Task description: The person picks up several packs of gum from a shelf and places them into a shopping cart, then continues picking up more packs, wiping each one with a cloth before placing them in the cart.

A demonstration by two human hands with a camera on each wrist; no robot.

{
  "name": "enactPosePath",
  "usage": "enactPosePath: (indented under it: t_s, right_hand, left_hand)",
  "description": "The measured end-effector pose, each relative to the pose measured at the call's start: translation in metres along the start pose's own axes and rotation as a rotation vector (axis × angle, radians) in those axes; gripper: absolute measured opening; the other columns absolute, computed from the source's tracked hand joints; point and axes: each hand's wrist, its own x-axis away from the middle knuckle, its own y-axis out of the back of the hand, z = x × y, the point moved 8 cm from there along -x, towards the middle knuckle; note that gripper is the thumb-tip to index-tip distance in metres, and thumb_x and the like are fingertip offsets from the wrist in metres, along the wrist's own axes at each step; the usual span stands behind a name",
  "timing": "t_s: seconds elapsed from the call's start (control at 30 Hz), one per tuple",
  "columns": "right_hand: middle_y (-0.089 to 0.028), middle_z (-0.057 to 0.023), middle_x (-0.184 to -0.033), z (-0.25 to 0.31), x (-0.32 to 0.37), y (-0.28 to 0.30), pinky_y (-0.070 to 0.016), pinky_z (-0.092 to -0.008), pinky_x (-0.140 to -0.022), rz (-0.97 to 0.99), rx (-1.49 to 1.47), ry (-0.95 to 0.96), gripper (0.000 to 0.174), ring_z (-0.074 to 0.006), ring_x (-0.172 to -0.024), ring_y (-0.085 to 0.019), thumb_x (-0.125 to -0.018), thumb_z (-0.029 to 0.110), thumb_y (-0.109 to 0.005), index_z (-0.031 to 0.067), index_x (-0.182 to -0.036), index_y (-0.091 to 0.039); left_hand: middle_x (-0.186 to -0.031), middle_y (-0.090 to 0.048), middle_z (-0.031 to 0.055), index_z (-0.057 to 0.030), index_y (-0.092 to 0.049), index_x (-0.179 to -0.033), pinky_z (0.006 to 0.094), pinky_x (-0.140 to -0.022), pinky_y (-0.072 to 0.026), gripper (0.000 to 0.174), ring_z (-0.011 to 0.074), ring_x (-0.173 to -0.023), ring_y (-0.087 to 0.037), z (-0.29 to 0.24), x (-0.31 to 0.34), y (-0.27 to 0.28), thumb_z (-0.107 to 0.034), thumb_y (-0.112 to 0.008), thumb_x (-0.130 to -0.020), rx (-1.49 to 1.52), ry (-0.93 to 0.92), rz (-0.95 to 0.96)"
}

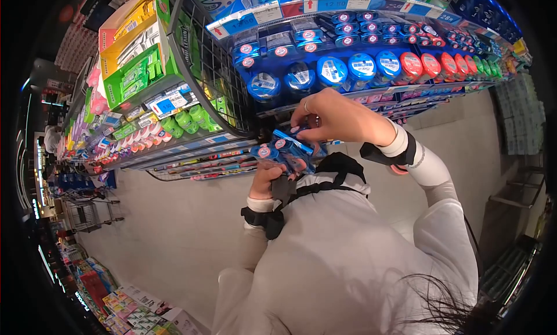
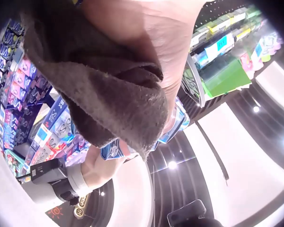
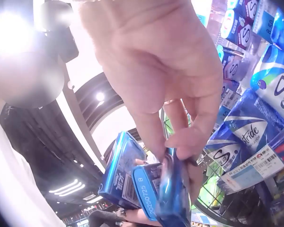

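Note:
In the head view my left hand (image 1: pixel 267 181) grips several blue gum packs (image 1: pixel 270 152) in front of the body. A dark grey cloth (image 2: pixel 109 97) hangs by the left wrist and covers part of that hand in the left wrist view. My right hand (image 1: pixel 339 117), with a ring on one finger, is over the packs. In the right wrist view its thumb and fingers pinch a shiny blue gum pack (image 3: pixel 173 194). Beside it are a pack with a date stamp on its end (image 3: pixel 146 189) and a larger blue pack (image 3: pixel 123 170); left-hand fingers show below.
A curved shelf holds rows of blue, red and green lidded gum tubs (image 1: pixel 362 67) just beyond the hands. Left of it stand a black wire basket (image 1: pixel 223 97) and a green display box (image 1: pixel 136 74). A shopping cart (image 1: pixel 87 213) is farther left on the tiled floor (image 1: pixel 168 219).

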Motion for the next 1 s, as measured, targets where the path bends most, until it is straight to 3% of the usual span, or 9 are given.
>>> enactPosePath:
  t_s: [0.13,0.2,0.27,0.33,0.4,0.47,0.73,0.9,1.0]
  right_hand:
    - [-0.065,-0.01,-0.084,0.005,0.011,0.025,-0.0467,-0.0263,-0.057,-0.154,0.025,0.06,0.021,-0.0142,-0.065,-0.06,-0.077,0.008,-0.066,-0.0016,-0.096,-0.066]
    - [-0.064,-0.0081,-0.084,0.027,0.023,0.064,-0.0454,-0.0231,-0.056,-0.414,-0.008,0.125,0.021,-0.0114,-0.067,-0.058,-0.075,0.007,-0.068,-0.0012,-0.095,-0.066]
    - [-0.063,-0.0099,-0.078,0.048,0.035,0.094,-0.0478,-0.0287,-0.059,-0.638,0.001,0.146,0.02,-0.0178,-0.066,-0.062,-0.074,0.007,-0.068,0.0005,-0.093,-0.067]
    - [-0.063,-0.0079,-0.082,0.046,0.03,0.099,-0.0488,-0.0292,-0.059,-0.777,0.065,0.294,0.022,-0.0184,-0.069,-0.062,-0.073,0.003,-0.069,0.0016,-0.095,-0.066]
    - [-0.063,-0.0067,-0.088,0.059,0.03,0.093,-0.0502,-0.0298,-0.061,-0.992,0.356,0.614,0.027,-0.0205,-0.073,-0.062,-0.071,-0.001,-0.07,0.0032,-0.097,-0.065]
    - [-0.063,-0.0059,-0.092,0.052,0.016,0.079,-0.0519,-0.0298,-0.062,-0.964,0.495,0.756,0.028,-0.0219,-0.078,-0.062,-0.072,-0.001,-0.068,0.0043,-0.1,-0.063]
    - [-0.064,-0.005,-0.097,0.021,-0.019,0.072,-0.0463,-0.0368,-0.081,-0.845,0.673,0.581,0.026,-0.0262,-0.094,-0.058,-0.073,0.003,-0.067,0.0051,-0.099,-0.062]
    - [-0.064,-0.0079,-0.097,0.035,0.001,0.071,-0.0478,-0.035,-0.076,-0.923,0.591,0.588,0.023,-0.0255,-0.089,-0.06,-0.074,0.003,-0.067,0.0045,-0.097,-0.063]
    - [-0.063,-0.012,-0.098,0.042,0.019,0.053,-0.049,-0.0336,-0.072,-0.844,0.417,0.554,0.02,-0.0273,-0.085,-0.062,-0.078,0.004,-0.065,0.0014,-0.098,-0.063]
  left_hand:
    - [-0.099,-0.062,0.0171,-0.0013,-0.042,-0.124,0.0253,-0.065,-0.0495,0.067,0.0202,-0.085,-0.062,0.005,-0.004,0.004,-0.026,-0.074,-0.071,0.082,-0.106,-0.075]
    - [-0.101,-0.059,0.0151,-0.0011,-0.041,-0.124,0.0247,-0.065,-0.0501,0.07,0.019,-0.086,-0.06,0.004,-0.005,0.015,-0.028,-0.075,-0.07,0.157,-0.149,-0.095]
    - [-0.11,-0.053,0.0121,-0.0007,-0.039,-0.124,0.0238,-0.065,-0.0502,0.072,0.019,-0.094,-0.056,-0.005,-0.006,-0.008,-0.024,-0.077,-0.068,0.213,-0.142,-0.114]
    - [-0.115,-0.048,0.0087,0.0001,-0.04,-0.124,0.0233,-0.066,-0.0501,0.074,0.0193,-0.101,-0.052,-0.005,-0.004,-0.008,-0.018,-0.08,-0.064,0.3,-0.159,-0.122]
    - [-0.118,-0.046,0.0066,0.0002,-0.04,-0.123,0.0236,-0.069,-0.0496,0.075,0.0203,-0.104,-0.05,-0.003,-0.005,-0.005,-0.014,-0.082,-0.061,0.331,-0.131,-0.106]
    - [-0.119,-0.046,0.0068,0.0006,-0.04,-0.123,0.0255,-0.074,-0.0493,0.075,0.0209,-0.105,-0.05,0.001,-0.006,-0.007,-0.016,-0.081,-0.063,0.412,-0.085,-0.069]
    - [-0.117,-0.048,0.0094,0.0003,-0.044,-0.12,0.0272,-0.079,-0.0483,0.069,0.0209,-0.103,-0.052,-0.01,-0.007,-0.006,-0.024,-0.079,-0.067,0.214,-0.183,-0.106]
    - [-0.111,-0.054,0.0145,-0.0008,-0.046,-0.119,0.0272,-0.076,-0.0492,0.064,0.0205,-0.09,-0.058,-0.014,-0.011,0.004,-0.027,-0.077,-0.07,0.181,-0.181,-0.053]
    - [-0.122,-0.047,0.0121,-0.002,-0.032,-0.132,0.029,-0.078,-0.0494,0.078,0.0259,-0.103,-0.053,-0.005,-0.009,0.017,-0.028,-0.075,-0.073,0.176,-0.13,-0.046]
